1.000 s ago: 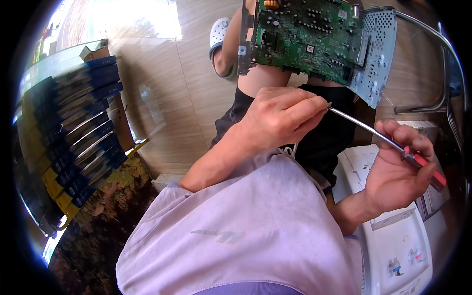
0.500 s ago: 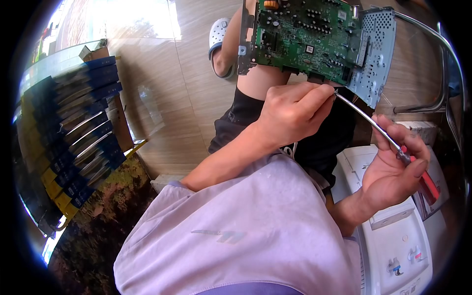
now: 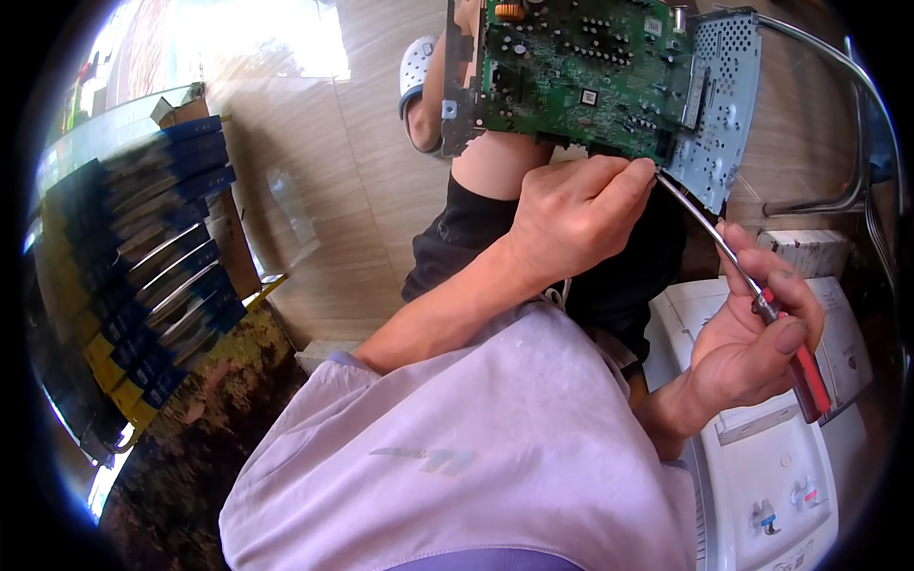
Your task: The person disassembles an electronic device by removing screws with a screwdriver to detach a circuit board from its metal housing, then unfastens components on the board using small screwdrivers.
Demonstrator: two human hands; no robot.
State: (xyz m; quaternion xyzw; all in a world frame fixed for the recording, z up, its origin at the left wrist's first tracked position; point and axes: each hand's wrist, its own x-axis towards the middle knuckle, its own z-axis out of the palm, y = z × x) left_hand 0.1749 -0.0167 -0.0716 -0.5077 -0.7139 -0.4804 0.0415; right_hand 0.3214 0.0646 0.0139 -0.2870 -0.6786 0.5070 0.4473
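1 metal-shaft scrdrvr [image 3: 764, 305], R fingers [image 3: 795, 291]

Green rectangular circuit board [image 3: 590, 71], component side up, over the person's legs [image 3: 500, 167]; perforated grey metal plate [image 3: 716, 124] along its right end. Red-handled steel screwdriver [image 3: 765, 305] aslant, shaft towards board.

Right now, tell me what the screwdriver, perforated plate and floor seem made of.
Screwdriver: the shaft looks like polished metal, from its bright glint; the handle is probably smooth plastic, given its bright red. Plate: likely thin, dull sheet metal, bluish grey with punched holes. Floor: probably glossy tile, by its reflections and straight joint; ceramic or stone, I can't tell.
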